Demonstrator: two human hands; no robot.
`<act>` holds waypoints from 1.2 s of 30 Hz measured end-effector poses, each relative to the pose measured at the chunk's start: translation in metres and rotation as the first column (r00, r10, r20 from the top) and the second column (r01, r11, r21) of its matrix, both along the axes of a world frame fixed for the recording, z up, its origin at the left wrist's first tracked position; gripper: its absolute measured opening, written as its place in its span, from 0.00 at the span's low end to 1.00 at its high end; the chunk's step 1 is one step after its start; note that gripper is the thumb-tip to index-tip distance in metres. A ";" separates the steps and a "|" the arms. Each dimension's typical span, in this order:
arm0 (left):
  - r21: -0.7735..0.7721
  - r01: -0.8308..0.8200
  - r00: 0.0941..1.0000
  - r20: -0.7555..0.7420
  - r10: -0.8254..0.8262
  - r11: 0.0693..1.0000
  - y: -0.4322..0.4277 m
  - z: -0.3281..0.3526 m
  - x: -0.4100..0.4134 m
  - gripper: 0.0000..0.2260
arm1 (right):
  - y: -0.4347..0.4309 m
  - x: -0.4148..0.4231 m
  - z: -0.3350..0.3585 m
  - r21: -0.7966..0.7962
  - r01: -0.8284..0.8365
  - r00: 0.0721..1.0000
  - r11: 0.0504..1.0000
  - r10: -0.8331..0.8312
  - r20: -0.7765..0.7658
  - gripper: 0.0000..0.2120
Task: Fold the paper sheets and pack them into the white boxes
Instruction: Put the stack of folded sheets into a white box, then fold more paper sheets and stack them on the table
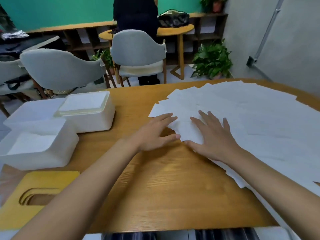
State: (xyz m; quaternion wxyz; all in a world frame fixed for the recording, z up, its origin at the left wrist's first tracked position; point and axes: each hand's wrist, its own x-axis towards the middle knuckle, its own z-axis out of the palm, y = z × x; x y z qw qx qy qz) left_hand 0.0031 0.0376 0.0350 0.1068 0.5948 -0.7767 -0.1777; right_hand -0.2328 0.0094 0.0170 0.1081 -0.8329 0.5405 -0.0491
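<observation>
Both hands lie on the near edge of the paper sheets [251, 122], which are fanned out in a broad overlapping spread across the right half of the wooden table [164, 187]. The left hand [154, 135] has its fingers straight and relaxed, the tips on the nearest sheet and the thumb at its corner. The right hand [216, 141] presses flat with fingers splayed; neither hand grasps anything.

The step in hand looks like separating one sheet from the fan to fold it. To do it well, the right palm should pin the pile while the left thumb lifts a single corner; the sheets are thin and overlap closely, so two may come away together. The fold is best made on the bare wood nearer the body, edges matched before the crease is pressed.

The white boxes [90, 118] stand well apart to the left; the far one carries a lid, and the open box [43, 158] nearest the person seems to hold white paper, though that is hard to tell. A yellow wooden panel [43, 179] with an oval slot lies at the near left corner.

Beyond the table stand grey chairs [135, 49], potted plants [212, 61], a small round table [173, 31], a green wall [60, 11], and a standing person [136, 13] in dark clothes.
</observation>
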 end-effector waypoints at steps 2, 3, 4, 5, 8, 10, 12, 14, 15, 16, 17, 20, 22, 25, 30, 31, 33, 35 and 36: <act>0.017 0.008 1.000 -0.029 -0.007 1.000 -0.011 -0.015 -0.012 0.34 | -0.005 -0.008 -0.012 0.010 0.023 0.999 1.000 -0.023 -0.032 0.43; 0.022 0.015 0.999 -0.044 -0.014 1.000 -0.016 -0.023 -0.016 0.34 | -0.006 -0.011 -0.017 0.018 0.025 1.000 1.000 -0.025 -0.012 0.43; 0.021 0.026 0.998 -0.053 -0.025 0.999 -0.020 -0.029 -0.019 0.34 | -0.006 -0.011 -0.021 0.021 0.024 1.000 0.999 -0.025 0.013 0.43; 0.013 0.037 0.998 -0.054 -0.036 0.999 -0.023 -0.034 -0.021 0.33 | -0.005 -0.011 -0.024 0.022 0.024 0.999 0.999 -0.025 0.034 0.43; -0.041 0.041 0.998 -0.056 -0.043 0.998 -0.029 -0.044 -0.021 0.30 | -0.003 -0.007 -0.026 0.038 0.013 0.998 0.999 -0.016 0.060 0.39; -0.114 -0.009 0.998 -0.070 0.001 0.993 -0.030 -0.050 -0.016 0.28 | -0.001 -0.001 -0.027 0.031 -0.006 0.998 0.999 0.004 0.061 0.36; -0.193 -0.082 0.990 -0.128 0.057 0.978 -0.028 -0.052 -0.010 0.27 | 0.001 0.007 -0.030 0.022 -0.029 0.997 0.999 0.028 0.069 0.36; -0.251 -0.148 0.980 -0.164 0.109 0.957 -0.023 -0.050 -0.003 0.26 | 0.003 0.017 -0.033 0.005 -0.049 0.995 0.999 0.048 0.089 0.38; -0.264 -0.173 0.978 -0.160 0.134 0.949 -0.019 -0.048 0.001 0.25 | 0.005 0.021 -0.034 -0.004 -0.056 0.994 0.998 0.056 0.099 0.39; -0.268 -0.185 0.977 -0.149 0.149 0.945 -0.017 -0.046 0.005 0.25 | 0.006 0.025 -0.034 -0.015 -0.061 0.992 0.998 0.062 0.109 0.38; -0.266 -0.186 0.978 -0.138 0.154 0.946 -0.014 -0.045 0.010 0.25 | 0.008 0.029 -0.033 -0.028 -0.066 0.991 0.997 0.069 0.114 0.37; -0.260 -0.165 0.984 -0.108 0.142 0.951 -0.007 -0.044 0.027 0.25 | 0.012 0.039 -0.031 -0.085 -0.079 0.989 0.993 0.089 0.120 0.35; -0.271 -0.134 0.990 -0.087 0.115 0.953 -0.003 -0.043 0.037 0.24 | 0.011 0.045 -0.028 -0.125 -0.086 0.987 0.988 0.101 0.122 0.36; -0.329 -0.099 0.993 -0.088 0.074 0.939 0.001 -0.044 0.042 0.18 | 0.007 0.051 -0.022 -0.190 -0.114 0.987 0.975 0.133 0.091 0.36; -0.481 -0.141 0.986 -0.143 0.081 0.866 0.002 -0.049 0.039 0.08 | -0.005 0.054 -0.025 -0.317 -0.089 0.982 0.944 0.136 0.131 0.33; -0.497 -0.166 0.978 -0.195 0.076 0.852 0.002 -0.048 0.038 0.08 | -0.006 0.054 -0.027 -0.336 -0.068 0.974 0.940 0.136 0.181 0.32; -0.487 -0.213 0.934 -0.357 0.029 0.847 0.007 -0.044 0.034 0.06 | -0.006 0.053 -0.032 -0.349 -0.042 0.933 0.936 0.162 0.322 0.30; -0.421 -0.244 0.859 -0.511 -0.007 0.874 0.011 -0.038 0.027 0.05 | -0.007 0.052 -0.034 -0.331 -0.061 0.858 0.942 0.219 0.465 0.26; -0.361 -0.259 0.812 -0.584 0.000 0.896 0.013 -0.035 0.023 0.04 | -0.007 0.051 -0.034 -0.290 -0.071 0.810 0.954 0.225 0.541 0.22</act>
